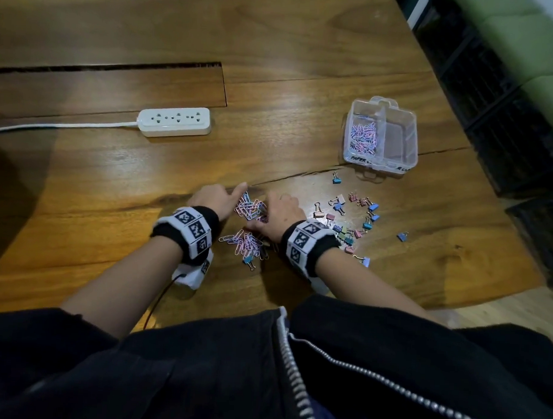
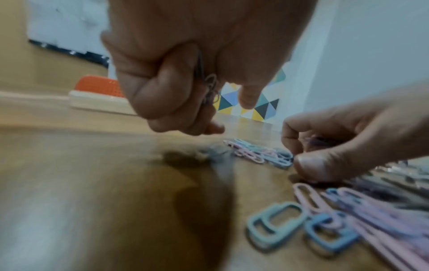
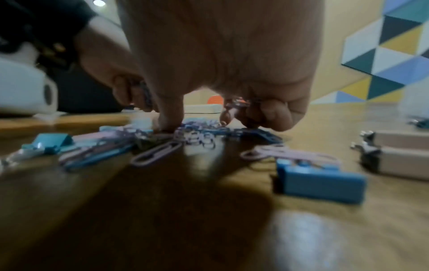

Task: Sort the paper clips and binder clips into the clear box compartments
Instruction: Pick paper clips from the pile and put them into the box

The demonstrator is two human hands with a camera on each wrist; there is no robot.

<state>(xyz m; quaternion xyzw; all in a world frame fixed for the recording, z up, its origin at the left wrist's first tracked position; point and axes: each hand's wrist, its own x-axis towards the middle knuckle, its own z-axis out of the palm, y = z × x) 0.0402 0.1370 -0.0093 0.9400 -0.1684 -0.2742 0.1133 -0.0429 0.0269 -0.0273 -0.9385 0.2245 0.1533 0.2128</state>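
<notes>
Both hands work at the middle of the head view, low over the wooden table point(image 1: 275, 51); the left hand point(image 1: 217, 200) has its fingers curled round a few paper clips, which show between its fingers in the left-wrist view point(image 2: 210, 86), with its forefinger stretched toward the upper right; the right hand point(image 1: 279, 215) is curled too, clips caught under its bent fingers point(image 3: 239, 103) and its thumb tip point(image 3: 167, 121) pressed down at the edge of a heap; between the two hands lies a small pile of pink and blue paper clips point(image 1: 250, 206), and a second pile point(image 1: 245, 242) lies just below it, beside a blue binder clip point(image 1: 248, 259); to the right of the right hand the binder clips point(image 1: 354, 219) lie scattered, blue, pink, green and white, well apart from one another at the edges; the clear box point(image 1: 381, 134) stands at the upper right of the frame, its left compartment point(image 1: 362, 135) holding paper clips; a white power strip point(image 1: 174, 122) lies at the upper left, its cord running off the left edge.
</notes>
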